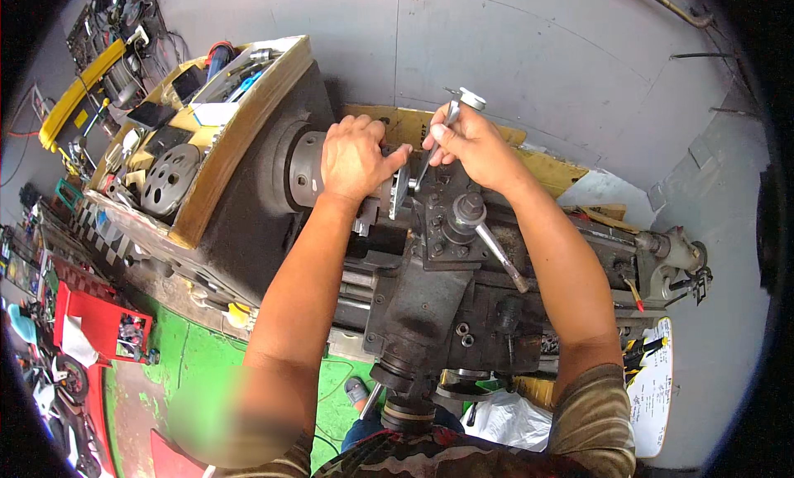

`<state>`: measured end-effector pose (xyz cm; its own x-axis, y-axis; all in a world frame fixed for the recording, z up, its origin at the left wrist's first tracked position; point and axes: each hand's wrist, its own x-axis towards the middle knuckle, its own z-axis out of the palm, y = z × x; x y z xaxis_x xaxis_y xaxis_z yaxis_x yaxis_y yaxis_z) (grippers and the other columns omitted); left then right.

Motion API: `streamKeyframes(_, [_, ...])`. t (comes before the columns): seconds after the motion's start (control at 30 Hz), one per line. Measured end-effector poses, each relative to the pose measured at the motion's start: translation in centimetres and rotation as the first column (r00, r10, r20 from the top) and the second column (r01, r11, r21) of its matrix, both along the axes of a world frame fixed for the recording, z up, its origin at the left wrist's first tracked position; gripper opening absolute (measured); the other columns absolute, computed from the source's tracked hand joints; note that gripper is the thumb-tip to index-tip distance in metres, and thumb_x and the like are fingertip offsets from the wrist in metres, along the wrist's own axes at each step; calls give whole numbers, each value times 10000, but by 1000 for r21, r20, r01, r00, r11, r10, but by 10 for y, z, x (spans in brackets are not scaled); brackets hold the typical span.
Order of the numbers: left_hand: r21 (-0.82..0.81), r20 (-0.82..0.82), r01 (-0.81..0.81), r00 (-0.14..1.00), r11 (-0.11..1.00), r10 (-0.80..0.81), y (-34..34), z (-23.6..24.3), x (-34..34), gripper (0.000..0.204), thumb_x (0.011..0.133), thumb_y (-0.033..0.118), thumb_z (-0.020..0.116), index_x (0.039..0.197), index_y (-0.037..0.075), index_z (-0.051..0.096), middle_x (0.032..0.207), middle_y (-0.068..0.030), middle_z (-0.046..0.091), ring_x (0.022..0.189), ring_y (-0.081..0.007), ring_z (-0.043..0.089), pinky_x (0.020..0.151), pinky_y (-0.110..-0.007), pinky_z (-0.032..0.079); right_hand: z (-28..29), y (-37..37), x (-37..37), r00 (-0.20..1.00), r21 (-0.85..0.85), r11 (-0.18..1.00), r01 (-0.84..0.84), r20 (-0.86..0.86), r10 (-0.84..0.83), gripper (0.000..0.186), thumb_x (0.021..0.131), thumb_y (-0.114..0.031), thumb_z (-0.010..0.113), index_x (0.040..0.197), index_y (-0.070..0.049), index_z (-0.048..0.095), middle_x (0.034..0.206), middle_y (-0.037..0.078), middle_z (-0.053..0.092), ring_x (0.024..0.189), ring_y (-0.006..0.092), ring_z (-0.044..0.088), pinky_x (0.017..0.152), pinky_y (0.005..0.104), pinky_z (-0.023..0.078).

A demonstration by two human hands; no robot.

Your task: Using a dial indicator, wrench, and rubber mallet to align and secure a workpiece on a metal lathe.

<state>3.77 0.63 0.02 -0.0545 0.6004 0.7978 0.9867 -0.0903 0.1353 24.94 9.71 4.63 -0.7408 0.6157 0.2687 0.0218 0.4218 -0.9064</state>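
Note:
My left hand (356, 157) lies over the top of the grey lathe chuck (307, 170), fingers curled over its far side and thumb stretched to the right. In my right hand (470, 144) is a slim silver tool that looks like a caliper (452, 114), pinched between thumb and fingers. A round white part sits near its upper end, and its lower end slants down beside a bright metal workpiece (399, 195) at the chuck's face. Just right of that stands the tool post (470, 208) with its lever handle (501, 259).
A wooden tray (207, 198) with tools and a holed metal disc (169, 179) tops the headstock. The tailstock (680, 251) is at the right end of the lathe. A grey wall (496, 40) rises behind. A red cabinet (99, 313) stands left on the green floor (198, 346).

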Motion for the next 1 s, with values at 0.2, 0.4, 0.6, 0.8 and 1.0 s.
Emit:
streamKeyframes(0.2, [-51, 1, -38, 999, 998, 38, -2, 1, 1, 400, 753, 436, 873, 776, 68, 719, 855, -81, 677, 934, -303, 660, 854, -451, 500, 2, 10, -9, 991, -114, 985, 128, -7, -130, 236, 1128, -287, 580, 1187, -60, 547, 975, 99, 740, 643, 146, 681, 609, 305, 526])
streamKeyframes(0.4, [-15, -8, -6, 1000, 1000, 6, -1, 0, 0, 435, 797, 450, 856, 742, 62, 669, 830, -95, 638, 882, -330, 636, 816, -470, 499, 9, 20, -17, 981, -183, 964, 194, 18, -194, 229, 1128, -307, 593, 1190, -90, 553, 925, 125, 741, 507, 89, 530, 500, 241, 434])
streamKeyframes(0.6, [2, -3, -19, 1000, 1000, 19, 2, -2, 1, 399, 811, 452, 816, 743, 75, 702, 835, -83, 669, 906, -308, 653, 836, -456, 491, 13, 28, -20, 975, -267, 937, 224, 57, -217, 250, 1124, -330, 599, 1194, -96, 547, 921, 123, 746, 501, 79, 507, 489, 236, 404])
streamKeyframes(0.8, [43, 29, 12, 999, 999, -13, 2, 0, 1, 412, 871, 393, 801, 698, 60, 633, 812, -112, 626, 857, -350, 631, 796, -485, 496, 14, 21, -20, 962, -153, 950, 273, 72, -265, 325, 1124, -303, 567, 1251, -4, 569, 964, 128, 746, 596, 146, 668, 541, 305, 502])
streamKeyframes(1.0, [207, 27, -3, 1000, 978, -3, -2, -6, -1, 332, 941, 305, 766, 738, 58, 674, 814, -117, 625, 821, -363, 615, 775, -484, 499, 38, -34, 14, 955, 255, 930, 265, 60, -289, 229, 1116, -251, 563, 1154, -26, 563, 967, 128, 730, 714, 213, 730, 710, 404, 581])
